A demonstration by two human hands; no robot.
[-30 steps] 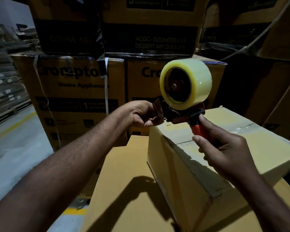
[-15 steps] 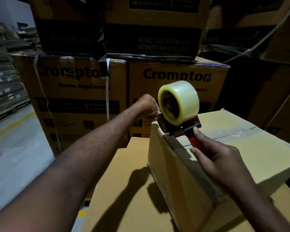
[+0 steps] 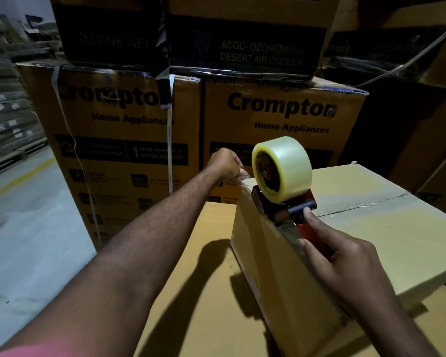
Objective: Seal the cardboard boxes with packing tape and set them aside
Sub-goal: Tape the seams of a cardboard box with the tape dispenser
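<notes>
My tape (image 3: 281, 167) is a pale, glossy yellow, nearly clear. The dispenser (image 3: 295, 212) is red with a black roller and plate. The box (image 3: 397, 251) is plain tan, with a shiny clear strip (image 3: 366, 206) along its seam. The cartons (image 3: 281, 140) behind are ochre with black lettering and black bands. The floor (image 3: 29, 240) is grey with a yellow line. My sleeve (image 3: 31, 353) is pink.

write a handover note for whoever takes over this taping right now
Left grip pinches the tape end at the far top edge of the box. Right grip holds the dispenser, set on that edge.
Done: one strip shines along the top seam.
Left: run this new strip, cut it, set the box aside.
</notes>
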